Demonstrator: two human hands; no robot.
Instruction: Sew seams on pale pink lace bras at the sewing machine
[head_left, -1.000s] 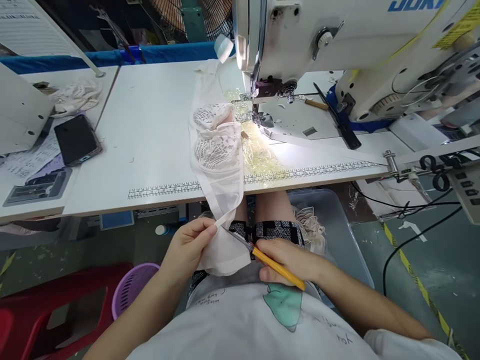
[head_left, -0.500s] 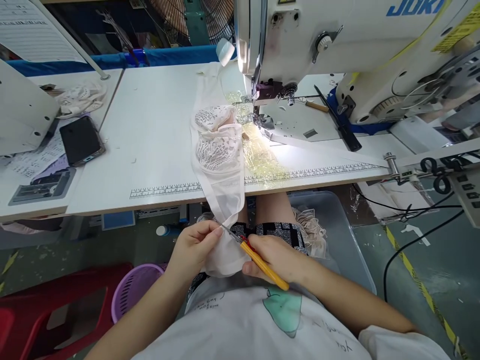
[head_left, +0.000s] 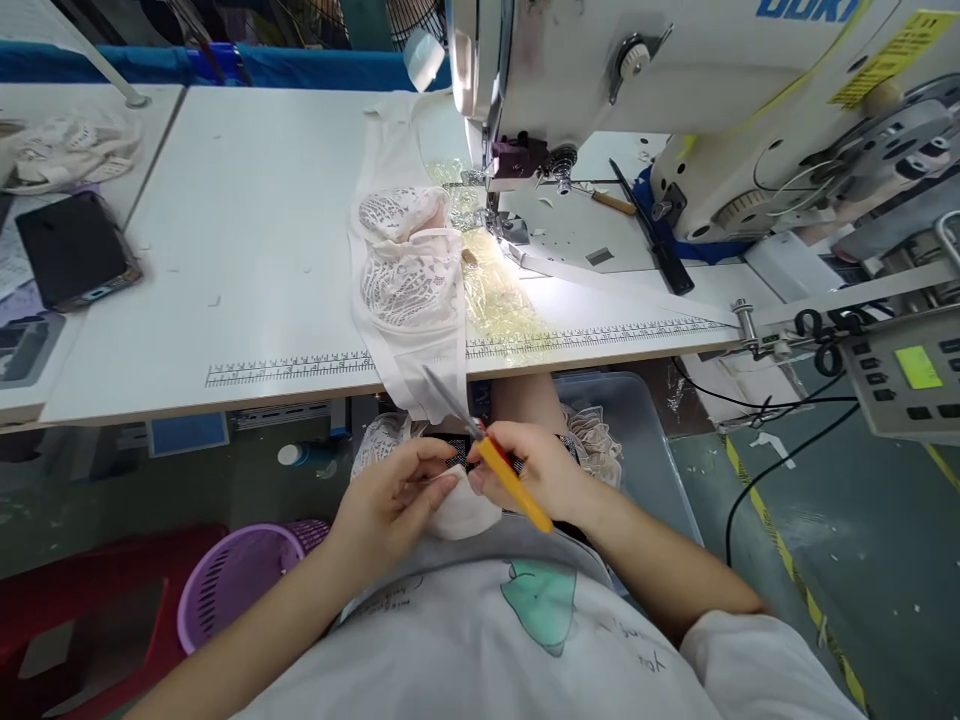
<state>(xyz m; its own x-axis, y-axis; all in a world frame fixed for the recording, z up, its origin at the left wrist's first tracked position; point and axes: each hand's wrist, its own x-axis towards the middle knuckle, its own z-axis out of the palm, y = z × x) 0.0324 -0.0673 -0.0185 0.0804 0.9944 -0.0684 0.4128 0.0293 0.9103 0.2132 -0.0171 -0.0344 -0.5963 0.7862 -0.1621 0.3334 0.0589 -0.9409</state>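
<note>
Above my lap, my left hand [head_left: 397, 495] is closed in a pinch on the edge of a white fabric piece [head_left: 465, 515]. My right hand [head_left: 529, 465] grips yellow-handled thread snips [head_left: 514, 480] whose metal blades point up and left, over the table edge. Its fingertips are close to the left hand's and to the fabric. A white lace bra [head_left: 412, 280] lies on the table in front of me, its lower band hanging over the edge behind the blades. Whether the fabric in my fingers joins that bra is hidden.
A sewing machine [head_left: 570, 80] stands over the white table [head_left: 255, 230], its needle area lit beside the bra. A ruler strip [head_left: 300, 366] runs along the front edge. Below are a grey bin [head_left: 660, 460], a purple basket [head_left: 232, 580] and a red stool [head_left: 97, 600]. A black phone [head_left: 75, 250] lies left.
The snips' blades have come away from the left fingertips and now point up toward the table. The bra's band has slipped out of my hands' grip, while the left hand pinches lower white fabric. The view shifted.
</note>
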